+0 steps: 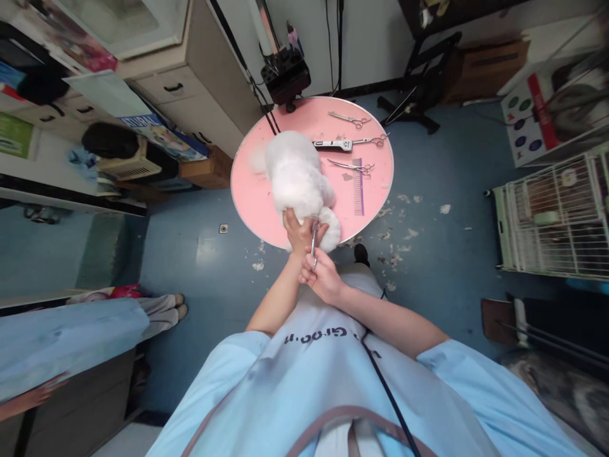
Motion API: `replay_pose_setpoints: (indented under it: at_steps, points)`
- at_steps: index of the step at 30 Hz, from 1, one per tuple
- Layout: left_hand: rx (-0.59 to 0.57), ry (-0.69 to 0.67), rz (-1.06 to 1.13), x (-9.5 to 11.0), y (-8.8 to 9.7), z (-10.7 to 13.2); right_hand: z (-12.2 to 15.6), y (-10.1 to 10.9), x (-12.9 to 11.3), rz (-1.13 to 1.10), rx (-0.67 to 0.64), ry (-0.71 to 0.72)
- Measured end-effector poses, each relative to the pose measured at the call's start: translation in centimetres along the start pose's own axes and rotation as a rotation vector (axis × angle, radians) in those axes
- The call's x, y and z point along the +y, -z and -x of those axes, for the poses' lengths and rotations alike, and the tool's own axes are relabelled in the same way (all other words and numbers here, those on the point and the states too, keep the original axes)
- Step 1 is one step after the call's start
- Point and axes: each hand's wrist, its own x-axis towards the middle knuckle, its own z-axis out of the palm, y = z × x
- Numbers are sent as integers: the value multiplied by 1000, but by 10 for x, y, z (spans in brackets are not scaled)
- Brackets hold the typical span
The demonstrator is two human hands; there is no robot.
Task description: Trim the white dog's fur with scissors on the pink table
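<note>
White dog [295,171] on round pink worktop [247,200], near edge. Left hand [299,235] against its fur, fingers spread; can't tell if gripping. Right hand [323,277] pinching scissors [313,244] by the handles, blades at left hand. Comb [358,190], clipper [335,146] lie right of dog.

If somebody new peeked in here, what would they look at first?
Probably the fluffy white animal, bright against the round pink table at the upper middle of the picture. Next, just below, the person's left hand touches its near end while the right hand holds silver scissors. Then perhaps the black-and-silver clipper and purple-edged comb lying on the table's right half.
</note>
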Motion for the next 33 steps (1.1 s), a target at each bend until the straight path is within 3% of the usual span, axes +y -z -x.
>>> replay_pose_setpoints:
  at_steps: [5,12,17,24,33]
  points:
    - [26,43,-28,-1,-2,-2,2,6,5,124,55,28]
    - [0,56,-44,4,7,-5,-17,17,13,358,167,44]
    - [7,36,-53,4,9,-3,-18,19,18,571,186,138]
    - [38,8,-51,1,10,-5,-2,27,10,927,206,202]
    - [-13,46,-54,7,17,-7,-7,41,2,1248,231,214]
